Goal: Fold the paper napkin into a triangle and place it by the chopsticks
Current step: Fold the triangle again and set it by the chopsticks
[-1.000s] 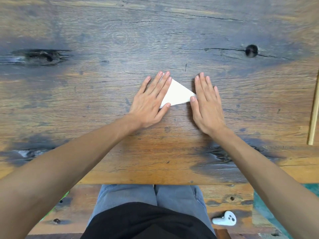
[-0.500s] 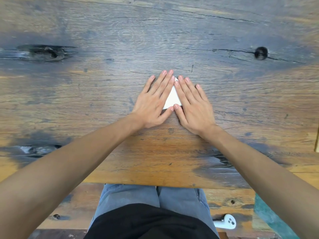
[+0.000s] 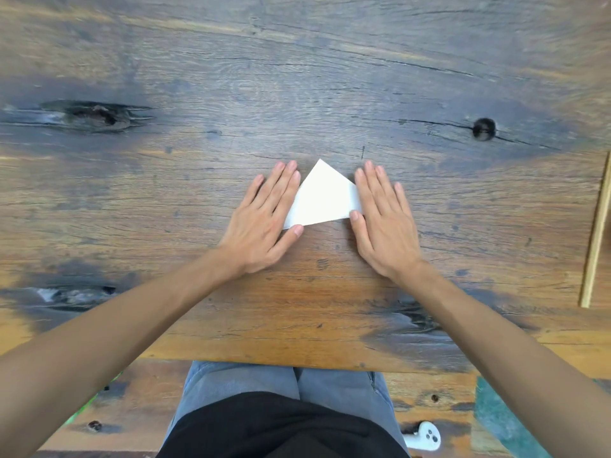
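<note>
A white paper napkin (image 3: 322,198), folded into a triangle with its tip pointing away from me, lies flat on the wooden table (image 3: 297,77). My left hand (image 3: 267,216) rests flat, palm down, over the napkin's left corner. My right hand (image 3: 380,219) lies flat on its right corner, fingers stretched out. Neither hand grips anything. The wooden chopsticks (image 3: 596,233) lie at the far right edge of the view, running near to far, well apart from the napkin.
The table has a dark knot hole (image 3: 483,128) at the back right and a long dark crack (image 3: 96,114) at the left. Its near edge is just above my lap. A white controller (image 3: 426,438) lies on the floor below.
My hands have slid apart from the middle of the napkin toward its left and right corners, uncovering the triangle. The chopsticks have come back into view at the right.
</note>
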`<state>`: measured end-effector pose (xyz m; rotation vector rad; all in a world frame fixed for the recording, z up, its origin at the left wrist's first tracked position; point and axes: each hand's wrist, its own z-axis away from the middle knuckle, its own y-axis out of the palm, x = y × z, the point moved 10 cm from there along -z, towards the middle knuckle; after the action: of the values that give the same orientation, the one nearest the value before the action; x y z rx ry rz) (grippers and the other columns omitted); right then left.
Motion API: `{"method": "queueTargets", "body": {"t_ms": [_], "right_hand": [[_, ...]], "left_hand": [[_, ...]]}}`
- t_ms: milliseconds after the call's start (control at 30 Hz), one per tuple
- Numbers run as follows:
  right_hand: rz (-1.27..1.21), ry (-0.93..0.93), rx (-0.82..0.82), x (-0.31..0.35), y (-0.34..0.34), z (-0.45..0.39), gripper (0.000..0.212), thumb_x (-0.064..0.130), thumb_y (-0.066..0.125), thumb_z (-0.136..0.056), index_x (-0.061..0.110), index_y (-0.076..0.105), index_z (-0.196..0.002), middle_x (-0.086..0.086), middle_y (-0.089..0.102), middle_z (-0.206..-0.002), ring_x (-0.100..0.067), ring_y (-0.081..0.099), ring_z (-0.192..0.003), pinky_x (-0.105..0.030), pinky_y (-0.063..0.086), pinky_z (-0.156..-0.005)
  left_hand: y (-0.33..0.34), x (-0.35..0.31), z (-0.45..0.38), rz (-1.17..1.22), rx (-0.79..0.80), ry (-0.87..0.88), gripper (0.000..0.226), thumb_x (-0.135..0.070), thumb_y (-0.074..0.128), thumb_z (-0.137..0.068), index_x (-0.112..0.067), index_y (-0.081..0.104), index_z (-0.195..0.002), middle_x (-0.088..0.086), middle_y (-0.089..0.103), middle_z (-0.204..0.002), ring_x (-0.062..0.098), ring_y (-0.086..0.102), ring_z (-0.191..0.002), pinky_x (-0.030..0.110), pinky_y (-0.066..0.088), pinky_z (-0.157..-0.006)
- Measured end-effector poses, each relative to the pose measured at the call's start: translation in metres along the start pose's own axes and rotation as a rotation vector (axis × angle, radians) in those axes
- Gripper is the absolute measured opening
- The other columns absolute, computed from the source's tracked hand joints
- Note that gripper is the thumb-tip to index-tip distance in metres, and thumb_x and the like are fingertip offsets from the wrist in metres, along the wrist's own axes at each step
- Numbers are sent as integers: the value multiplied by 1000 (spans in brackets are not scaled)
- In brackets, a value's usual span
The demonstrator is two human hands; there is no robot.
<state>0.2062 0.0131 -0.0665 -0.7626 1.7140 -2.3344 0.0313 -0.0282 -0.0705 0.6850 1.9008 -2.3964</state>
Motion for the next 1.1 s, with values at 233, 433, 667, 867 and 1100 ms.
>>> {"method": "queueTargets", "body": {"t_ms": [233, 433, 667, 867, 1100], "right_hand": [[97, -198, 57, 27, 2, -54, 62, 36, 24, -109, 10, 17, -165, -8, 14, -174, -22, 11, -162, -45, 13, -132], [204, -286, 52, 15, 15, -56, 63, 42, 21, -110, 12, 14, -166, -7, 12, -175, -20, 9, -162, -43, 12, -132], [207, -297, 40, 12, 19, -57, 64, 44, 20, -110, 13, 10, -166, -7, 10, -175, -20, 8, -162, -43, 10, -132], [199, -280, 45, 13, 17, -58, 65, 43, 22, -109, 13, 11, -166, -6, 12, -175, -20, 8, -162, -43, 11, -132], [210, -292, 29, 14, 19, -56, 65, 43, 21, -109, 12, 12, -166, -7, 13, -175, -20, 9, -162, -44, 12, -132]], "left_hand": [[6, -32, -42, 30, -40, -67, 75, -49, 21, -105, 0, 12, -162, 16, 10, -172, 29, 6, -161, 47, 9, -131], [24, -23, -42, -60, -36, -36, 71, -41, 29, -106, 0, 12, -162, 16, 10, -172, 29, 7, -161, 46, 10, -131], [25, -22, -42, -55, -16, -45, 70, -38, 28, -105, -1, 9, -162, 15, 8, -173, 27, 5, -161, 47, 9, -131], [25, -23, -43, -60, -8, -32, 71, -38, 29, -105, 0, 10, -162, 16, 8, -172, 28, 4, -161, 48, 10, -131], [26, -22, -42, -82, -22, -26, 71, -38, 26, -105, 0, 9, -162, 16, 7, -172, 28, 3, -161, 48, 11, -130]]}}
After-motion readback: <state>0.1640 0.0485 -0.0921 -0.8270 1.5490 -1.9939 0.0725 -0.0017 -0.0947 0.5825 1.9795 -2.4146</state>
